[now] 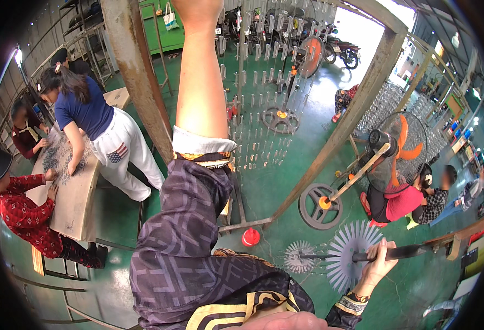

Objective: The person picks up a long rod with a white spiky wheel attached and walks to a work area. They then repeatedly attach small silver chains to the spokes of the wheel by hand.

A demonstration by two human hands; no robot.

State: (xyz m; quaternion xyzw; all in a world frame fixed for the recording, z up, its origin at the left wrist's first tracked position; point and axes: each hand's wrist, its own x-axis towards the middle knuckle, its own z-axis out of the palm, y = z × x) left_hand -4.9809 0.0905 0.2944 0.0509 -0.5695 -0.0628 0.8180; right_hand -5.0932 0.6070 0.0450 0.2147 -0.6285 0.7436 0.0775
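Observation:
My left arm reaches straight up. Only the base of my left hand (199, 10) shows at the top edge, so its fingers are out of view, close to a rack hung with rows of small shiny metal pieces (272, 99). Low on the right, my right hand (380, 262) wraps its fingers round a dark rod (412, 252). Along the rod's line, just left of that hand, is a large grey disc of radiating flat blades (342, 254). A smaller disc of the same sort (301, 256) stands farther left.
Rusty frame posts (134, 71) rise beside my left arm. A fan with orange blades (402, 146) stands at right on a round dark base (320, 205). People work around a wooden table (79, 212) at left; others sit at right. A red cone-like object (250, 237) is on the floor.

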